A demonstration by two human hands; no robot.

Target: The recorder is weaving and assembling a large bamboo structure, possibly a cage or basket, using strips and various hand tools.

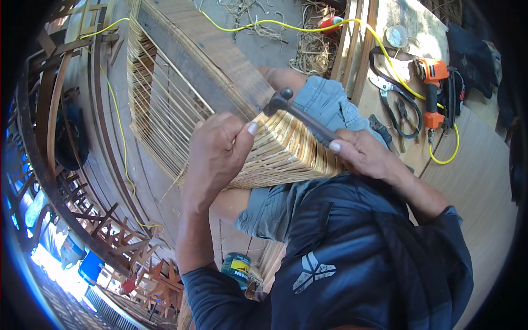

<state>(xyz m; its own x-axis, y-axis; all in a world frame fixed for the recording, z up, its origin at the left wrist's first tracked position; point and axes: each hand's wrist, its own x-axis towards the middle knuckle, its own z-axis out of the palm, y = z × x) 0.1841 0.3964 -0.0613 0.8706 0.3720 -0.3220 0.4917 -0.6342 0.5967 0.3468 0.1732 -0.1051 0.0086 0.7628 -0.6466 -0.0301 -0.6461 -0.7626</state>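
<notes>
Item, woven cane frame (269, 165): lying across your lap at the middle of the scene, its corner between your two hands, a brown plank (220, 63) along the far side. Item, right hand (363, 154): wrapped round the handle of a hammer (313, 124), whose head sits at the corner's far edge. Item, left hand (220, 140): fingers curled, thumb forward near the hammer head; whether it pinches a strand or fastener, you cannot tell from here. Hazards, by judgement: a glancing blow could catch your left thumb, its cause being that closeness; a heavy one could split the thin cane; the frame could shift under a strike, since your thighs give a soft bed. Item, orange nailer (433, 91): to the right on the counter (369, 105), hitched to a yellow hose (269, 22); a snag on that hose could drag it.
</notes>
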